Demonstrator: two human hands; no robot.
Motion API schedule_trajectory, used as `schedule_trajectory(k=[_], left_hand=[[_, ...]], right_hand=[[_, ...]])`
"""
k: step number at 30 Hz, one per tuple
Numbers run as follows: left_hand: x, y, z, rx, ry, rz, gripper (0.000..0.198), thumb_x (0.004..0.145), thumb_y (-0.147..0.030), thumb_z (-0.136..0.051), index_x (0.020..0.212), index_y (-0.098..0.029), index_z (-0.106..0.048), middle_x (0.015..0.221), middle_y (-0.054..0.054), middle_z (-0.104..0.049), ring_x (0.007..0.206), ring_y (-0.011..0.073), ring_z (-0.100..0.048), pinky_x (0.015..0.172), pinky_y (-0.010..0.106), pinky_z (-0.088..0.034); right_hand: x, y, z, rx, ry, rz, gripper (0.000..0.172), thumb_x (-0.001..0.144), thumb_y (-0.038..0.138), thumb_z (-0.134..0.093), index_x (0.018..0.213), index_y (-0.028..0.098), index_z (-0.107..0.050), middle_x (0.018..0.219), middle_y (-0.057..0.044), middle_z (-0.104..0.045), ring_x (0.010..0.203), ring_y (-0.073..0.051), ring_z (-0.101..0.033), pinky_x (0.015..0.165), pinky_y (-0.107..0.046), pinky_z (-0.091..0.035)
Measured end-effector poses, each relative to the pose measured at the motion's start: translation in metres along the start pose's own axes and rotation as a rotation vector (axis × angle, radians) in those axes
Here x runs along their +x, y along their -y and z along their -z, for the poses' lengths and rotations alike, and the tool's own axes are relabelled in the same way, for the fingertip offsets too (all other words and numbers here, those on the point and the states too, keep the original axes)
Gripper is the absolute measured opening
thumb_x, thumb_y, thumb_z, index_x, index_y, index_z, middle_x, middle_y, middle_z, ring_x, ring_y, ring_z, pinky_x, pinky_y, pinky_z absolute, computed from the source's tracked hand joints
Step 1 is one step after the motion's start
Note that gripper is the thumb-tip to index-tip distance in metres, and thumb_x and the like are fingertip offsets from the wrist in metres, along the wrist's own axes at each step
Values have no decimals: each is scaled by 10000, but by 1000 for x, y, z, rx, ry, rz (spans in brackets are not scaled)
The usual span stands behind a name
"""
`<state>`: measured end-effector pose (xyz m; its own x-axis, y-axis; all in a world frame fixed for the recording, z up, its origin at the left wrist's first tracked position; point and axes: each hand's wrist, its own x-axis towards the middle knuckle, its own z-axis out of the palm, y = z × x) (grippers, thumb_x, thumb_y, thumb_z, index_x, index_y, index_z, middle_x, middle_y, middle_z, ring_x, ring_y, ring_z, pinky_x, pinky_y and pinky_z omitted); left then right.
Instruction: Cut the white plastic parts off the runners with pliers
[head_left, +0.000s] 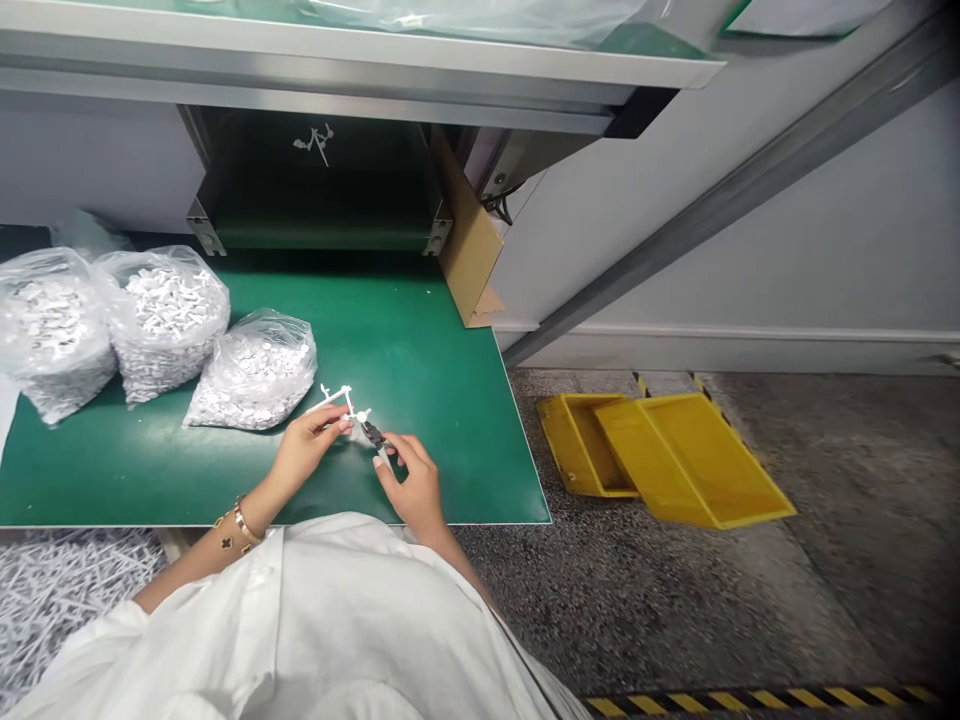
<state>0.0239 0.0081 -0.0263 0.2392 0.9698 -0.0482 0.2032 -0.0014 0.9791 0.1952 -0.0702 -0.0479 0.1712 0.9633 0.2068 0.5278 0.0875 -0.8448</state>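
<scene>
Plastic bags (274, 330) full of small white pieces (169, 297) crowd the left; two yellow bins (660, 462) overlap at right. Near centre, my left hand (304, 447) pinches a white branched stem (346, 391); my right hand (412, 482) grips pliers (373, 434) at its end. Cardboard (471, 258) stands upper centre.

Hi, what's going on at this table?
A person's left hand holds a thin, branching white piece above the green table. The right hand grips a small plier-like tool, its tip right by the piece. Three clear bags of small white parts sit to the left.
</scene>
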Motion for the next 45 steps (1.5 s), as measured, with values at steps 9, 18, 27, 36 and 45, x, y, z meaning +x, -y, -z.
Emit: schedule_trajectory(k=[9, 18, 27, 36, 45], left_hand=[[-9, -9, -3, -3, -8, 14, 266, 762, -368, -664, 944, -179, -706, 831, 44, -718, 731, 184, -679, 722, 295, -551], [-10, -8, -1, 76, -30, -47, 242, 791, -366, -649, 933, -183, -717, 818, 41, -718, 732, 180, -668, 708, 281, -532], [-14, -8, 2, 295, -45, -305, 203, 861, -335, -596, 911, -181, -718, 904, 49, -732, 813, 182, -680, 780, 280, -538], [-22, 27, 5, 443, 0, -371, 246, 901, -356, -540, 997, -188, -693, 933, 57, -726, 837, 177, -684, 791, 291, -548], [-26, 24, 9, 396, -22, -241, 244, 896, -364, -547, 995, -194, -691, 921, 53, -723, 784, 163, -686, 704, 263, -557]], right_hand=[[7, 11, 6, 62, 68, 53, 287, 826, 271, -544, 1093, 225, -640, 877, -29, -605, 748, -146, -557, 696, -260, -476], [7, 6, 7, 74, 119, 90, 299, 864, 294, -531, 1135, 217, -630, 865, -26, -605, 723, -133, -555, 671, -248, -476], [5, 3, 7, 57, 136, 112, 281, 866, 298, -531, 1117, 223, -632, 889, -31, -615, 785, -143, -598, 743, -260, -478], [-8, -17, -9, 25, 179, 71, 268, 859, 305, -541, 1086, 221, -656, 797, -8, -596, 734, -132, -588, 706, -236, -464], [-11, -28, -11, 5, 138, -3, 266, 834, 311, -552, 1056, 217, -665, 768, -4, -597, 652, -124, -556, 604, -225, -442]])
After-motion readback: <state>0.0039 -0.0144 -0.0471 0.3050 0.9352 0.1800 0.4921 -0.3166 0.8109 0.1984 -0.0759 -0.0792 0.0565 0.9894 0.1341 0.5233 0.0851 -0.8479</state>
